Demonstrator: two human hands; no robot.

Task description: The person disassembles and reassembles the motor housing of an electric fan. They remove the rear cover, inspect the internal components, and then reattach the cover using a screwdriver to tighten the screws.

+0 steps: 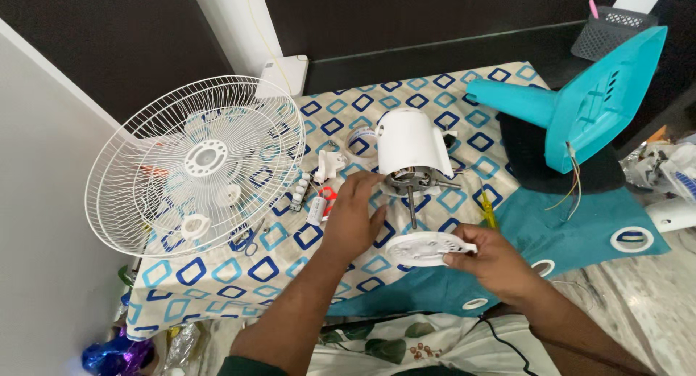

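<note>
At the left edge of the patterned cloth (217,274), two round white fan grilles (196,162) are stacked, leaning past the cloth's left side. Just to the right of them, small white parts (301,191) and a pair of scissors (246,238) are laid on the cloth. Near the middle of the cloth, the white fan motor (409,147) is stood with its metal shaft (412,205) pointing toward the near edge. The left hand (351,216) is placed against the lower left rim of the motor, with its fingers curled on the rim; whether anything small is pinched there cannot be told. Just below the shaft tip, a round white cover plate (424,249) is held by its right edge in the right hand (496,263), pinched between thumb and fingers. The plate is kept flat and close under the shaft, so the hole in its middle is nearly in line with the shaft. To do this well, it is judged that the motor should be kept steady by the left hand while the plate is lined up straight, not tipped. At the far right corner, a turquoise fan base (587,104) is tipped over on a dark mat (536,173), with loose wires (573,184) hanging from it.
</note>
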